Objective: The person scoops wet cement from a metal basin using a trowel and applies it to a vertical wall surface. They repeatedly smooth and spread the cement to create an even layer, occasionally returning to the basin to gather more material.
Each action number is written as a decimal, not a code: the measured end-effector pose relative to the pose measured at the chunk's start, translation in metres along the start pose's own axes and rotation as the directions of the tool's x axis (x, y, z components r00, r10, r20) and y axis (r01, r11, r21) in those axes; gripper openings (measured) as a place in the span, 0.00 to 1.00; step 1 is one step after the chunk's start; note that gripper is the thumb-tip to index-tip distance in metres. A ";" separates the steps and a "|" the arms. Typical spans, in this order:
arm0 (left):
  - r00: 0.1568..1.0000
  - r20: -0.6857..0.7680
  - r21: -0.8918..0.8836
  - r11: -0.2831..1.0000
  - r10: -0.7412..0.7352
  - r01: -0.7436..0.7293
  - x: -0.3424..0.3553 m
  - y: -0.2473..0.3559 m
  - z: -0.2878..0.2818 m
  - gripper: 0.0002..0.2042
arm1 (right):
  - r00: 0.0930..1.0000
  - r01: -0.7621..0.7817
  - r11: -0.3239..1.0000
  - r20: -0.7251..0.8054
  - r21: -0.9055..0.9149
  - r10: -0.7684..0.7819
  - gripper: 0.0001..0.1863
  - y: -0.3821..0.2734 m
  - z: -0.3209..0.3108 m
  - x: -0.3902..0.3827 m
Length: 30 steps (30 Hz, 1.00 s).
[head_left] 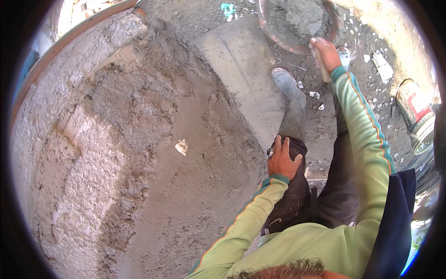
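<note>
My right hand (330, 55) is closed around the pale handle of a trowel (322, 69). Its blade reaches into grey mortar (297, 16), which lies in a round basin with a reddish rim (280, 42) at the far edge of the view. The blade is partly lost against the mortar. On my bent left knee rests my left hand (282, 162), fingers apart and holding nothing. My left boot (287, 83) stands beside a flat grey board (241, 69).
To my left spreads a broad, rough mortar-covered surface (186, 200) with a pale chip (181, 147) on it. A dirty bucket (416, 109) lies tilted at the right. White fragments (382, 67) litter the ground near it. A turquoise scrap (228, 10) lies beyond the board.
</note>
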State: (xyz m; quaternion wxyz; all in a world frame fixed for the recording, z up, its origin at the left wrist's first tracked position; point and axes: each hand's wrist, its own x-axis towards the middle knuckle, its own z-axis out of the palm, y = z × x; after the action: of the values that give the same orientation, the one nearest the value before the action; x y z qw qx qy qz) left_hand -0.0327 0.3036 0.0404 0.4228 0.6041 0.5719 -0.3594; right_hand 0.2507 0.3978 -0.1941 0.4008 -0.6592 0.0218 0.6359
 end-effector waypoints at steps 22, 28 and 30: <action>1.000 0.004 -0.116 0.993 -0.027 0.027 0.003 -0.026 -0.010 0.39 | 0.995 0.104 0.922 0.041 -0.372 -0.095 0.19 0.045 0.155 -0.118; 1.000 0.029 -0.140 0.990 -0.008 0.012 0.003 -0.013 -0.006 0.38 | 0.905 0.215 0.128 0.148 -0.968 -0.399 0.21 0.056 -0.028 0.064; 1.000 0.021 -0.112 0.994 0.000 0.002 -0.003 -0.014 0.003 0.38 | 0.974 0.172 0.369 0.101 -0.913 -0.203 0.20 0.071 -0.005 0.087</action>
State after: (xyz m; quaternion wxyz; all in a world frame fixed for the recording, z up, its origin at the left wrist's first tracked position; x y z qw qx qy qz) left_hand -0.0464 0.2994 0.0402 0.4620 0.5751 0.5871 -0.3333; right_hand 0.2330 0.3889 -0.3046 0.0406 -0.7773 -0.4007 0.4833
